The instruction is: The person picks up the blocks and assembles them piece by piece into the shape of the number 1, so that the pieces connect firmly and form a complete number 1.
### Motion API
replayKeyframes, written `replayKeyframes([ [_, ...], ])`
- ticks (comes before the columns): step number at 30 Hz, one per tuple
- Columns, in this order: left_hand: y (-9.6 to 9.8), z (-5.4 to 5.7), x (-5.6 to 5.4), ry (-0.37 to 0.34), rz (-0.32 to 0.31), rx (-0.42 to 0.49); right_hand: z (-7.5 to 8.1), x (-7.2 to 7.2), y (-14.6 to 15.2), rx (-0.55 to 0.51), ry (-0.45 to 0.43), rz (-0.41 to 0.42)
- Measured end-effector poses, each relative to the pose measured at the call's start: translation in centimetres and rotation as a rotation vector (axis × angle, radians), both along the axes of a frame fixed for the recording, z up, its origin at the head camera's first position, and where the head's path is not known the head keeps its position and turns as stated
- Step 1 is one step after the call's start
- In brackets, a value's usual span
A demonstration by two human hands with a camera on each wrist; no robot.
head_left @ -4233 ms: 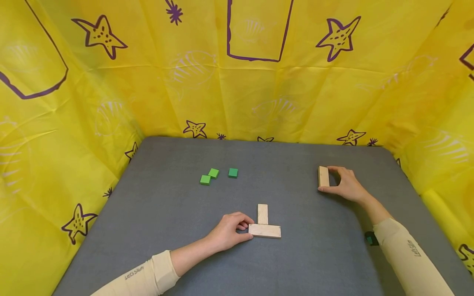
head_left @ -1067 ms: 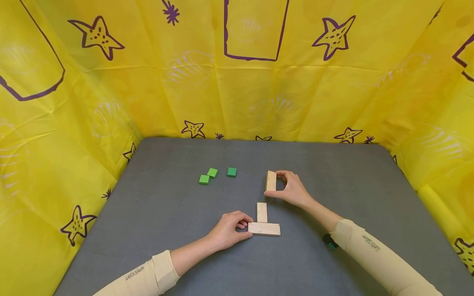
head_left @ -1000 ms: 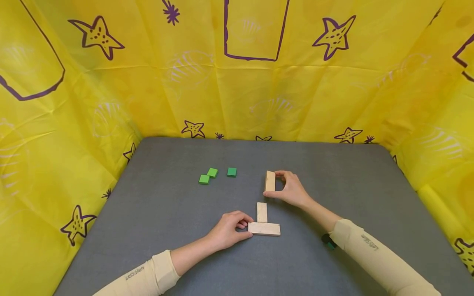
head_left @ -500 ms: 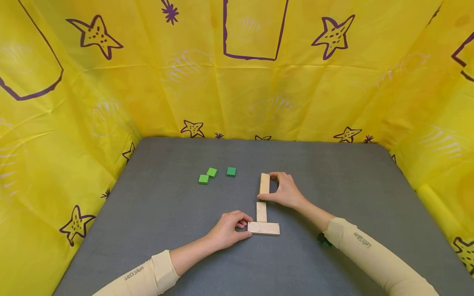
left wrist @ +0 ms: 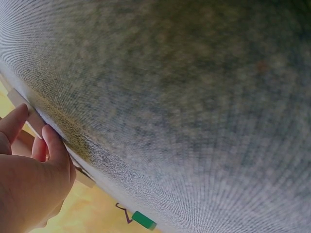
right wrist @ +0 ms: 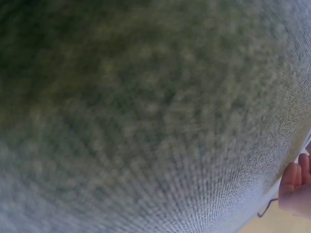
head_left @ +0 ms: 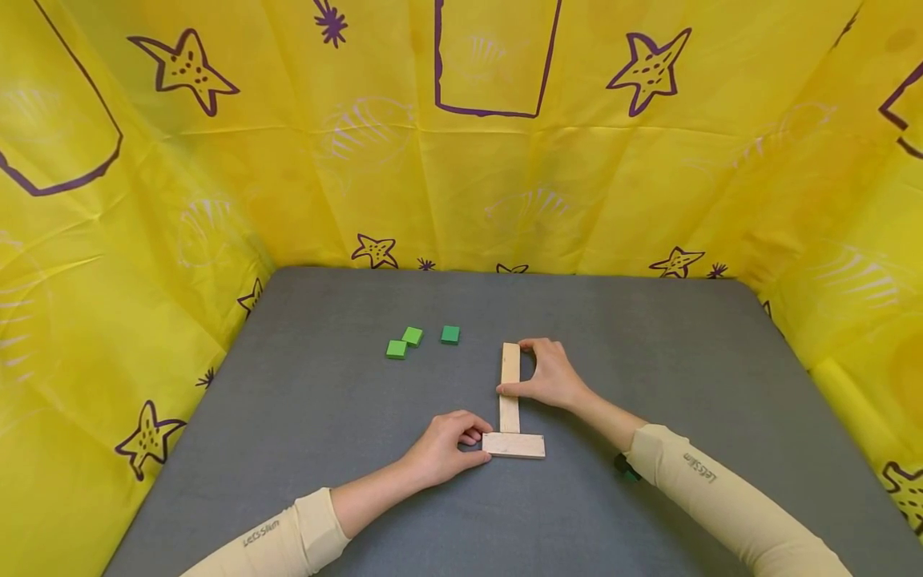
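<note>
Three plain wooden blocks make an upside-down T shape on the grey table. The crosswise wooden block lies nearest me. My left hand holds its left end between thumb and forefinger, as the left wrist view also shows at the block's edge. A second wooden block points away from its middle. Beyond that, my right hand grips a third wooden block by its two ends, in line with the second. The thumb covers the place where those two meet. Only some right fingertips show in the right wrist view.
Two light green square tiles touch at their corners, back left of the blocks. A darker green tile lies right of them. A small dark object shows beside the right sleeve. Yellow patterned cloth walls the table's back and sides.
My right hand has brought its block leftward and then toward me, from the right of the table to the far end of the second block. The left hand has stayed in place.
</note>
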State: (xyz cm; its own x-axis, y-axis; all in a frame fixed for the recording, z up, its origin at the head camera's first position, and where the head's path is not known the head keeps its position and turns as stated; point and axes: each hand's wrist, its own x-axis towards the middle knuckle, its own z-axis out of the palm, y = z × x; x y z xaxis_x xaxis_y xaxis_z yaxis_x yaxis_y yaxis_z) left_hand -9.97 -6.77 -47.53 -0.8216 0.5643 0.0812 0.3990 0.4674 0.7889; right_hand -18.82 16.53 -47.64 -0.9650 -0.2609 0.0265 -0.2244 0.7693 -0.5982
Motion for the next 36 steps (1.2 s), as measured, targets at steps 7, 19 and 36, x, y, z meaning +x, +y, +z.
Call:
replayKeyframes([
  [7, 0.00, -0.02, 0.04, 0.000, 0.002, 0.001, -0.04, 0.07, -0.10, 0.019, -0.002, 0.011],
  [19, -0.02, -0.04, 0.00, 0.004, 0.000, 0.007, 0.01, 0.10, -0.09, 0.022, 0.021, 0.041],
  [36, 0.02, 0.13, 0.04, -0.013, 0.005, -0.009, 0.16, 0.16, 0.41, 0.007, 0.039, 0.090],
])
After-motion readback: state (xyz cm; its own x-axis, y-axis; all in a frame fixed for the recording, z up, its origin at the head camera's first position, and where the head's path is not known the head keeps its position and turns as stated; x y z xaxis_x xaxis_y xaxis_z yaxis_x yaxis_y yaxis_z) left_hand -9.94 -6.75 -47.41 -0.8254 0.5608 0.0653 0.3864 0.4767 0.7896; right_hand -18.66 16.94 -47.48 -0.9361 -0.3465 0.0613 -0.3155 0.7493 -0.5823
